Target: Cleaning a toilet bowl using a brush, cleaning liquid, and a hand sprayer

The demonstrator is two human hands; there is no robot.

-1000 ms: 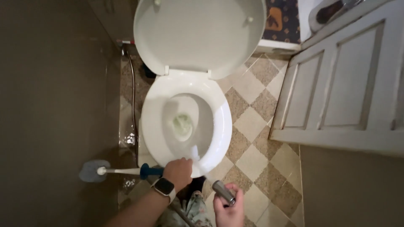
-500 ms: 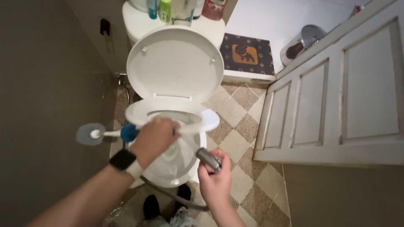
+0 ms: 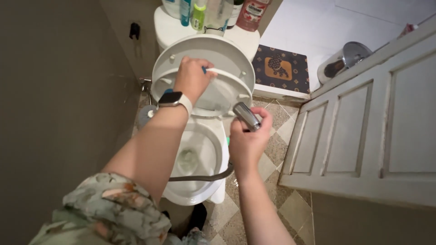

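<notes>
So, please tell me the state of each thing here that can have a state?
Toilet lid: raised, upright.
Toilet seat: lifted, held up by the left hand.
Toilet bowl: uncovered, water at the bottom.
Spray nozzle: gripped in the right hand, hose hanging across the bowl.
Cabinet doors: closed.
Bottles on the tank: upright.

White toilet seat (image 3: 227, 84), silver sprayer (image 3: 247, 116), beige-and-tan checkered floor tiles (image 3: 272, 149), floral green sleeve (image 3: 113, 208).
</notes>
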